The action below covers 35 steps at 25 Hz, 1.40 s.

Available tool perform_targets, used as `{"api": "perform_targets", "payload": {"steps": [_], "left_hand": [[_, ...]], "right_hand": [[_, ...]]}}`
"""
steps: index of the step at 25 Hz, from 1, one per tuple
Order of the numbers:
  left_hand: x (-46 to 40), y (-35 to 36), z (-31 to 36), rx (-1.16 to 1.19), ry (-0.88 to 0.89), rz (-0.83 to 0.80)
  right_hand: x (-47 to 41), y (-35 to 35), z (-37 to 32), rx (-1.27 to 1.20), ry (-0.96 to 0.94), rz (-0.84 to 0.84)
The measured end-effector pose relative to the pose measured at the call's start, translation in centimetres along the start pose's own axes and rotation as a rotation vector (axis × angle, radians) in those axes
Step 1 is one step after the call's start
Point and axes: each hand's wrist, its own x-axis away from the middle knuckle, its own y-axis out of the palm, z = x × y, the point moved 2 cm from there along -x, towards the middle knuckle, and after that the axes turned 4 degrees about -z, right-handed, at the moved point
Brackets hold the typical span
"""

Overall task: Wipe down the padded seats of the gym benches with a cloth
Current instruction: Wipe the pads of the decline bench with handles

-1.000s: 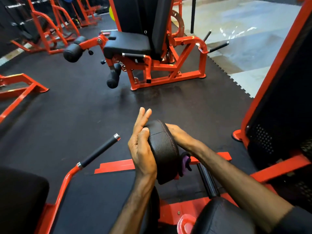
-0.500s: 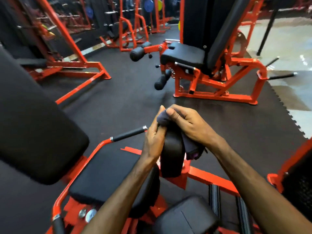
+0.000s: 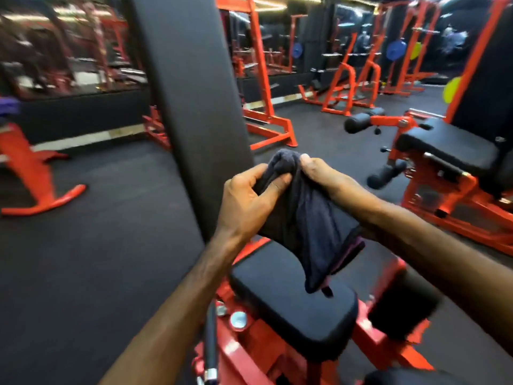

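Observation:
A dark navy cloth (image 3: 313,226) with a purple edge hangs in the air between both hands, above the black padded seat (image 3: 294,304) of an orange machine. My left hand (image 3: 247,201) pinches the cloth's left side with thumb and fingers. My right hand (image 3: 327,176) grips its bunched top from the right. The machine's tall black back pad (image 3: 191,101) rises just left of my hands. The cloth touches no pad at this moment.
A second orange machine with a black seat (image 3: 449,145) and roller pads (image 3: 358,122) stands to the right. Orange racks (image 3: 266,79) and blue weight plates (image 3: 396,50) line the back. A black handle (image 3: 211,340) sticks up near my left forearm. Black rubber floor (image 3: 97,245) lies to the left.
The view has swung left and upward. My hands lifted the cloth off the small round pad they were wiping; both now hold it in the air over the seat.

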Motion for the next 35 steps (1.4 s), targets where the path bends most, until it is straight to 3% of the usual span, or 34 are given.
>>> {"api": "perform_targets", "payload": {"steps": [2,4,8,12,17,22,26,35], "left_hand": [[0.0,-7.4,-2.0,-0.054,-0.077,0.123],[-0.3,-13.9,-4.1,-0.075,-0.156,0.142],[-0.2,-22.5,-7.7,0.089,-0.28,0.062],[1.6,-27.3,-6.4,-0.113,-0.352,0.201],[1.3,-34.0,1.6,-0.059,-0.53,0.396],[2.0,-38.9,13.9,-0.236,-0.634,0.537],[4.4,-41.5,23.0,-0.366,-0.629,0.697],[17.5,-47.1,40.6,-0.613,-0.643,1.053]], "right_hand": [[-2.2,5.5,-0.5,0.109,0.073,-0.253],[-4.5,9.8,-0.2,0.263,0.067,-0.404],[-8.8,15.0,-0.2,0.424,-0.032,-0.273],[-12.4,18.2,-3.1,0.116,-0.013,-0.117],[-15.8,25.9,-7.9,-0.435,0.147,-0.071],[-12.5,31.4,-16.2,-0.169,0.021,-0.075],[-9.4,34.2,-23.6,-0.052,-0.08,-0.196],[0.6,45.7,-34.5,-0.224,-0.138,-0.631]]}}
